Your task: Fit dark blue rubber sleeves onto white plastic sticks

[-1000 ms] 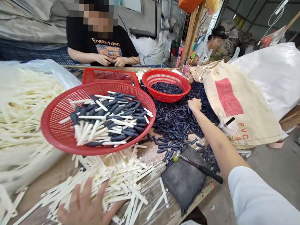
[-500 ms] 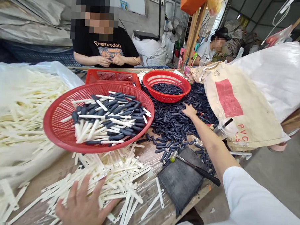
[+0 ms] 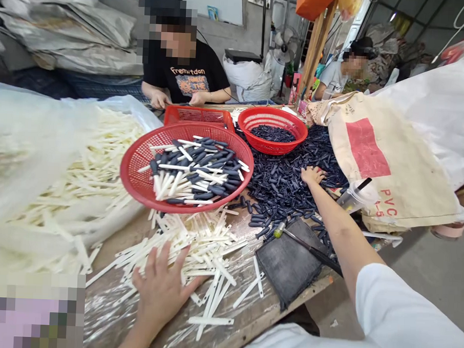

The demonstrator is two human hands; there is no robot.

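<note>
My left hand (image 3: 164, 284) lies with fingers spread at the near edge of a heap of flat white plastic strips (image 3: 209, 239), some with small holes at the ends. Farther out, my right hand (image 3: 312, 175) rests on a wide pile of small dark-blue plastic handles (image 3: 280, 184), its fingers apart; what lies under the palm is hidden. A large red mesh basket (image 3: 134, 177) behind the white heap holds dark handles fitted with white strips. On a black pad (image 3: 291, 266) at the table's near right lies a hammer (image 3: 309, 249) with a yellowish head.
A smaller red basket (image 3: 252, 140) holds dark pieces. A red tray (image 3: 198, 111) stands behind the big basket. At left, a clear plastic bag (image 3: 62, 187) is full of white strips. A plastic cup (image 3: 354, 197) and a PVC sack (image 3: 415, 195) border the right. Two people sit beyond.
The view has shifted left, so things appear farther right. My right hand has spread lower onto the dark handles. Across the table, the person's hands have moved apart.
</note>
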